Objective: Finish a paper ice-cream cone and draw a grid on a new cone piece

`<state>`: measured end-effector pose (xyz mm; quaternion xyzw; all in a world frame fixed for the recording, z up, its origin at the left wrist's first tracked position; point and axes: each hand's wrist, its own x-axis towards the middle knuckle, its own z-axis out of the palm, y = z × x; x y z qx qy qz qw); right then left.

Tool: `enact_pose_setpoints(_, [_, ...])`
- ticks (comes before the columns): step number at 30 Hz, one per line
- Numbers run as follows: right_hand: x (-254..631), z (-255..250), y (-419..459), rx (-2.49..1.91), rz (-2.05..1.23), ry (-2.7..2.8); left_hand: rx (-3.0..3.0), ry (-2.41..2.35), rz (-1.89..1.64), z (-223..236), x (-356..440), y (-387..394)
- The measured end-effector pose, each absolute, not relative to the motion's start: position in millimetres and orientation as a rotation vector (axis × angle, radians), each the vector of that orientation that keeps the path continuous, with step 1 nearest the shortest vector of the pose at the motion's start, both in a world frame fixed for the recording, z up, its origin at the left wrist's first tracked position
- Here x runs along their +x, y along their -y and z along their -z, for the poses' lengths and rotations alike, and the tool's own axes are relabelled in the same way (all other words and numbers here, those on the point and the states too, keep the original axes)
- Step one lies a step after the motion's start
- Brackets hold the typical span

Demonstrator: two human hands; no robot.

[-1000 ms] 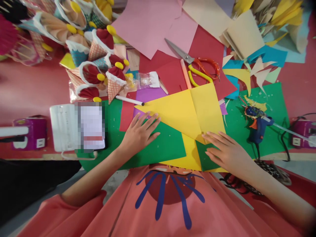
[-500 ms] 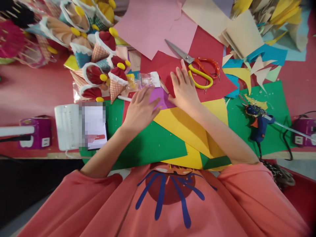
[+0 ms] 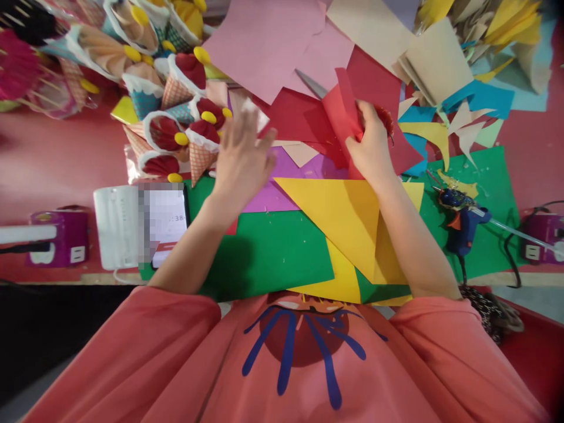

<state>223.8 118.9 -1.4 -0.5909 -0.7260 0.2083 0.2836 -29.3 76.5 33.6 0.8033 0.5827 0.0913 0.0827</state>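
Observation:
My right hand [image 3: 372, 141] is closed on a piece of red paper [image 3: 340, 114], lifting it in a bend over the scissors [image 3: 311, 84], whose handles are mostly covered. My left hand [image 3: 244, 153] is spread, blurred by motion, over a small clear packet [image 3: 259, 114] beside the paper cones. Below the hands lie a purple sheet [image 3: 275, 197], a small beige scrap [image 3: 299, 157] and a folded yellow sheet [image 3: 335, 211]. My right forearm crosses the yellow sheet.
Finished-looking cones [image 3: 205, 150] crowd the upper left. A phone [image 3: 167, 220] lies by a white box [image 3: 115, 226]. A glue gun [image 3: 462, 223] rests on the green sheet [image 3: 491, 194] at right. Pink paper [image 3: 268, 41] and cut scraps [image 3: 467, 126] cover the back.
My right hand went from the yellow sheet up to the red paper and raised part of it. My left hand moved up and away from the yellow sheet, which shifted slightly right and down.

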Motion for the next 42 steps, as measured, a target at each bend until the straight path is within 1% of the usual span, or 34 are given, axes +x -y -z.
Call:
enact_pose_setpoints(3, [220, 2, -116, -1.633, -0.538, 1.974, 2.519, -1.342, -0.100, -27, -9, -65])
enact_pose_setpoints(8, [217, -2, -112, -1.633, -0.522, 1.955, 2.502, -1.292, -0.161, -17, -5, -40])
enact_pose_setpoints(14, [218, 0, -112, -1.621, -0.497, 2.005, 2.574, -1.211, -0.179, -28, -23, -1])
enact_pose_setpoints(19, [215, -2, -110, -1.626, -0.538, 1.985, 2.561, -1.312, -0.174, -36, -26, 7])
enact_pose_setpoints(22, [214, -2, -110, -1.607, -0.519, 2.007, 2.544, -1.445, -0.227, -32, -24, -10])
enact_pose_setpoints(25, [213, 0, -110, -1.582, -0.479, 2.028, 2.511, -1.625, -0.342, -21, -19, -37])
enact_pose_setpoints(27, [212, 1, -110, -1.578, -0.461, 2.036, 2.481, -1.663, -0.385, -12, -15, -54])
enact_pose_setpoints(32, [211, 0, -108, -1.608, -0.474, 2.035, 2.407, -1.623, -0.359, -4, -8, -73])
enact_pose_setpoints(38, [205, -6, -103, -1.587, -0.548, 2.036, 2.433, -1.525, -0.231, -31, -16, -52])
enact_pose_setpoints(42, [198, -24, -100, -1.554, -0.703, 1.960, 2.529, -1.433, -0.206, -41, -24, -28])
